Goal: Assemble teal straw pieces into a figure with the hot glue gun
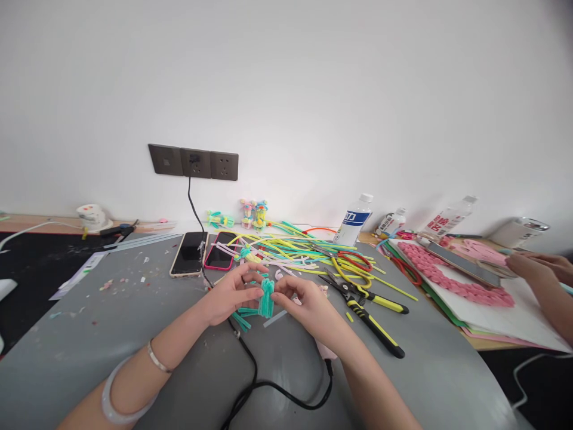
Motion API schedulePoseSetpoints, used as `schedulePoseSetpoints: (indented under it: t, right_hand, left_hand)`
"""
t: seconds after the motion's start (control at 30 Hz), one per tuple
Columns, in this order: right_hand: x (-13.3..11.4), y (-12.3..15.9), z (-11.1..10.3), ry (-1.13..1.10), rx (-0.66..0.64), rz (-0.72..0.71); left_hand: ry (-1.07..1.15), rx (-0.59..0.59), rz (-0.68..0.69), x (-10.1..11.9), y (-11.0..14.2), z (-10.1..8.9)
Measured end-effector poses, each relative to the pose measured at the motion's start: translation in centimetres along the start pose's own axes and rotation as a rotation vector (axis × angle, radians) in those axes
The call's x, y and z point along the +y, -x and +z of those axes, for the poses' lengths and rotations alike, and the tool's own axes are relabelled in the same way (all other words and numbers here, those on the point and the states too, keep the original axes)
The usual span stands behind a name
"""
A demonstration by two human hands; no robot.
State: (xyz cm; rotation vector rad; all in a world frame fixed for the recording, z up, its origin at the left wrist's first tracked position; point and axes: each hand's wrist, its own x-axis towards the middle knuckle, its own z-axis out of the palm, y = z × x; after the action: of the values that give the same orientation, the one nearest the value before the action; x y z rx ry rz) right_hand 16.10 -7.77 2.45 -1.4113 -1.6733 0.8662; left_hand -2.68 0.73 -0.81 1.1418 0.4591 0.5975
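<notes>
A bundle of teal pipe cleaners (267, 298), bent side by side into a small upright block, is held between my two hands. My left hand (233, 294) grips its left side between thumb and fingers. On the right side, my right hand (301, 301) pinches it with thumb and forefinger. Loose teal pipe cleaner pieces (243, 319) stick out below my left hand. Behind lies a heap of yellow, teal and lilac pipe cleaners (286, 248). A pink-handled corded tool (326, 350), perhaps a glue gun, is partly hidden under my right forearm.
Yellow-and-black pliers (375, 325) and red-handled scissors (356, 261) lie to the right. Two phones (188, 255) are at the left. A water bottle (356, 221) and small pipe cleaner figures (254, 214) stand by the wall. A black cable (286, 388) crosses the front. Another person's hands (537, 272) are at far right.
</notes>
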Motion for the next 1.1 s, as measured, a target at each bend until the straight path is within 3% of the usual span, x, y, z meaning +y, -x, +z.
schedulePoseSetpoints:
  t: [0.27,0.47,1.1]
  right_hand:
    - [-0.64,0.36,0.42,0.094,0.111,-0.103]
    - [-0.39,0.33,0.45,0.141,0.172,-0.145]
    - [-0.88,0.19,0.4,0.257,0.275,-0.219]
  left_hand:
    - [-0.053,0.097,0.073,-0.16,-0.21,0.18]
    - [-0.22,0.085,0.132,-0.23,-0.32,0.1]
    - [-0.294,0.14,0.302,-0.25,-0.29,0.49]
